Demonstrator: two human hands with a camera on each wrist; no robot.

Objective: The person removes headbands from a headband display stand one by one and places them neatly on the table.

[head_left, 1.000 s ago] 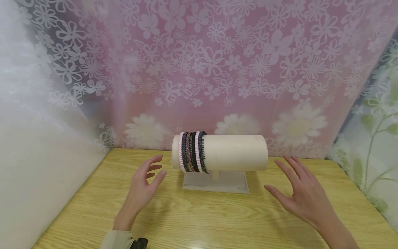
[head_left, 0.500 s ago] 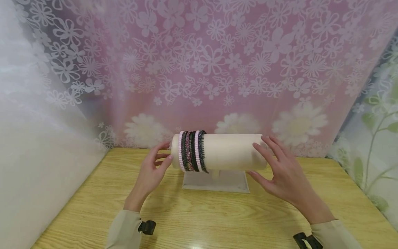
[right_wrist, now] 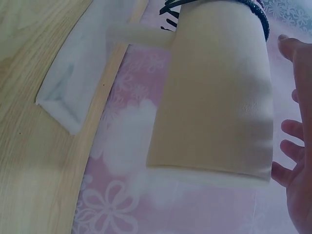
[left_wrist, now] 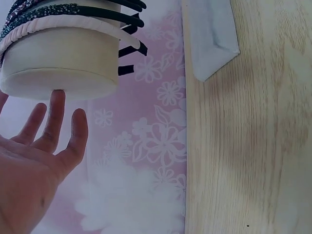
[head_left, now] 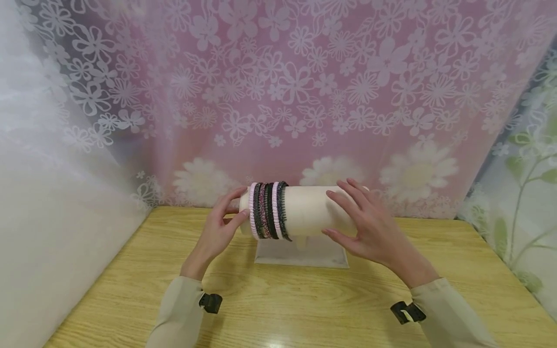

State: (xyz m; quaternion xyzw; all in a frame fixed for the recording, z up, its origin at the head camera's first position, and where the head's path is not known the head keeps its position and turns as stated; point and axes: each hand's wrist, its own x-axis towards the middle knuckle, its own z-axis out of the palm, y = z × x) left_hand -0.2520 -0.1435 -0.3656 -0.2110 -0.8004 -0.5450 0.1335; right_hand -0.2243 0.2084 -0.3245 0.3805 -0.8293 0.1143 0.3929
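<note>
Several headbands, among them a pale pink one [head_left: 253, 212], a glittery rose one [head_left: 262, 215] and a dark toothed one [head_left: 284, 215], sit side by side around the left end of a cream display roll [head_left: 306, 208]. My left hand [head_left: 216, 234] is at that left end, its thumb near the outer pink headband; in the left wrist view its loosely bent fingers [left_wrist: 57, 114] reach the roll's end face. Over the bare right half of the roll my right hand [head_left: 374, 224] hovers or lightly touches, fingers spread; contact cannot be told. It holds nothing.
The roll stands on a short post and a pale rectangular base [head_left: 300, 258] on a wood-grain table [head_left: 278, 299]. A pink flowered curtain [head_left: 278, 96] hangs behind, with a white sheet [head_left: 56, 193] at the left and a leafy one [head_left: 522, 217] at the right.
Both hands have moved inward: the left to the roll's left end, the right from beyond the right end to over its right half. The headbands and stand have stayed in place.
</note>
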